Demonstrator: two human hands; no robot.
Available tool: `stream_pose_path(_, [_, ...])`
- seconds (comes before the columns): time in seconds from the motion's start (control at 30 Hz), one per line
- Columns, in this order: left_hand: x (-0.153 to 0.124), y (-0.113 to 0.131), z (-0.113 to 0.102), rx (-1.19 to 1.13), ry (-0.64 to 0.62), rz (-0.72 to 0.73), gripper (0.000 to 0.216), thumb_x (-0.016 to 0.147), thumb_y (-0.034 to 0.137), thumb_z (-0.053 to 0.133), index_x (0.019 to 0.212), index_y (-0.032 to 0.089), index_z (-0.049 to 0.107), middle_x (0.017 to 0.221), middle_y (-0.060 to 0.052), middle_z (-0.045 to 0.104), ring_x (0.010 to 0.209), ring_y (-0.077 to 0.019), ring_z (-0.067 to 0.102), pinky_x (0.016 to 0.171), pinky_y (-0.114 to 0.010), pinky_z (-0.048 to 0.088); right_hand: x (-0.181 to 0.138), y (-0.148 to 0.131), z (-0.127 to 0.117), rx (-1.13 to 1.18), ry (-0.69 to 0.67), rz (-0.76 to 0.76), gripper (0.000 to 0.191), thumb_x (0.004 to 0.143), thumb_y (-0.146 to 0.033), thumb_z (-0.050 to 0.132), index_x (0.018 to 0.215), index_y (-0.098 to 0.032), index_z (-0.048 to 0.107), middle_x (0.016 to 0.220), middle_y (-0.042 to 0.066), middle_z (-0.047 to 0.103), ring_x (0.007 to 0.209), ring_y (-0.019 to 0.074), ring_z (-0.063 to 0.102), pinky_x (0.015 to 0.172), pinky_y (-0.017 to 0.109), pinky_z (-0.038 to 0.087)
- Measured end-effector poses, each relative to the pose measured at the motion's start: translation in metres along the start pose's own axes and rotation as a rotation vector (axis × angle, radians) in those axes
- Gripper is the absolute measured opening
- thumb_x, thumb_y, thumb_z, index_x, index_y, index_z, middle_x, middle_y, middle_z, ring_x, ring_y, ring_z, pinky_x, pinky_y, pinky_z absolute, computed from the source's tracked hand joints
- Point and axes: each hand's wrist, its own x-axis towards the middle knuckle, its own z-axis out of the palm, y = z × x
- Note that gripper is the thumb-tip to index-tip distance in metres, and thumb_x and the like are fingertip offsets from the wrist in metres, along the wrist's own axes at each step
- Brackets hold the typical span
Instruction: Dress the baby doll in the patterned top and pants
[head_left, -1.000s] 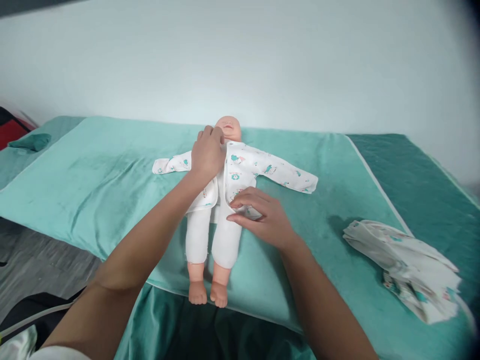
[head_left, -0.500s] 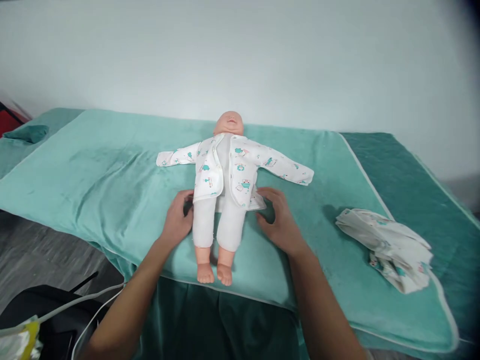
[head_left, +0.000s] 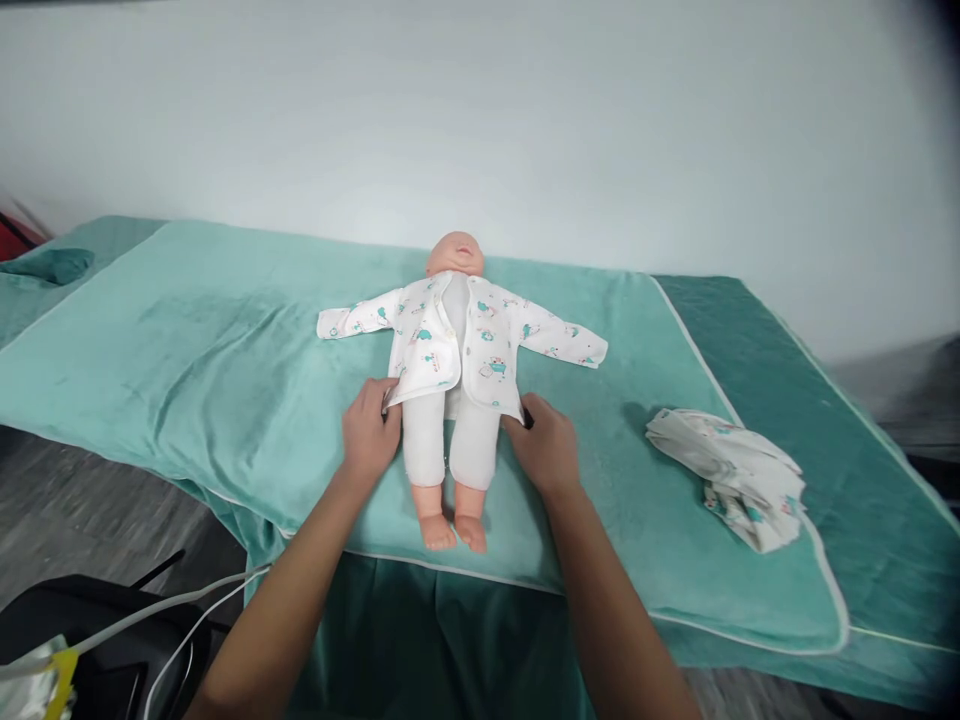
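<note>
A baby doll (head_left: 424, 440) lies on its back on the green cover, head toward the wall and bare feet toward me. It wears a white printed jacket (head_left: 491, 345), both sleeves spread out and the front panels parted by a narrow gap over its white body. At the jacket's lower left corner, my left hand (head_left: 370, 425) pinches the hem beside the doll's hip. My right hand (head_left: 546, 440) is closed on the lower right corner of the same hem.
A crumpled white printed garment (head_left: 739, 475) lies on the green cover (head_left: 225, 400) to the right. The white wall (head_left: 480, 120) rises behind the bed. At lower left are a black chair-like object (head_left: 97, 640), white cables (head_left: 180, 595) and a yellow-edged packet (head_left: 60, 680).
Both hands have closed on the jacket's lower corners. The front panels have come closer together and the right hem is spread outward over the cloth that showed beneath it. The view has shifted slightly.
</note>
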Motion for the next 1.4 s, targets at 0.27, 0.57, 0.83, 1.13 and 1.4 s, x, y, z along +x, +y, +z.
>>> stream_pose_path(0.27, [0.011,0.003,0.001,0.004,0.228,0.252,0.022,0.096,0.016,0.055,0.116,0.019,0.063,0.108,-0.010,0.065,0.103,-0.0224,0.061,0.090,-0.038,0.052,-0.002,-0.008,-0.002,0.166,0.225,-0.321,0.048,0.087,-0.016,0.062,0.134,-0.020,0.056,0.134,0.018,0.058,0.124,0.0311,0.058,0.094,0.049,0.055])
stream_pose_path(0.57, [0.029,0.022,0.005,-0.080,0.183,0.420,0.025,0.097,0.010,0.053,0.116,0.021,0.066,0.106,-0.008,0.068,0.100,-0.0202,0.062,0.088,-0.037,0.052,0.026,-0.039,0.009,0.192,0.127,-0.569,0.057,0.103,-0.017,0.048,0.157,-0.032,0.045,0.161,0.009,0.050,0.154,0.0276,0.042,0.122,0.057,0.043])
stream_pose_path(0.83, [-0.002,0.016,-0.004,-0.108,0.333,0.222,0.019,0.098,0.012,0.049,0.110,0.021,0.061,0.101,-0.007,0.064,0.098,-0.0203,0.062,0.088,-0.039,0.052,0.022,-0.033,-0.003,0.195,-0.080,-0.651,0.048,0.104,-0.023,0.052,0.152,-0.028,0.054,0.156,0.007,0.057,0.153,0.0257,0.043,0.126,0.058,0.036])
stream_pose_path(1.13, [0.025,0.034,0.005,0.080,0.036,0.488,0.049,0.094,0.021,0.060,0.142,0.016,0.052,0.129,-0.016,0.064,0.124,-0.0297,0.055,0.104,-0.046,0.045,0.091,-0.075,-0.004,0.222,0.148,-0.237,0.019,0.095,-0.031,0.057,0.110,-0.022,0.067,0.116,0.011,0.072,0.100,0.0254,0.070,0.088,0.045,0.059])
stream_pose_path(1.4, [0.040,0.055,0.009,0.243,0.069,0.529,0.013,0.096,0.014,0.060,0.104,0.021,0.068,0.093,-0.006,0.071,0.088,-0.0242,0.057,0.073,-0.040,0.037,0.173,-0.089,0.028,-0.142,-0.014,0.027,0.008,0.091,-0.029,0.054,0.087,-0.022,0.053,0.084,0.015,0.064,0.084,0.0345,0.064,0.083,0.054,0.052])
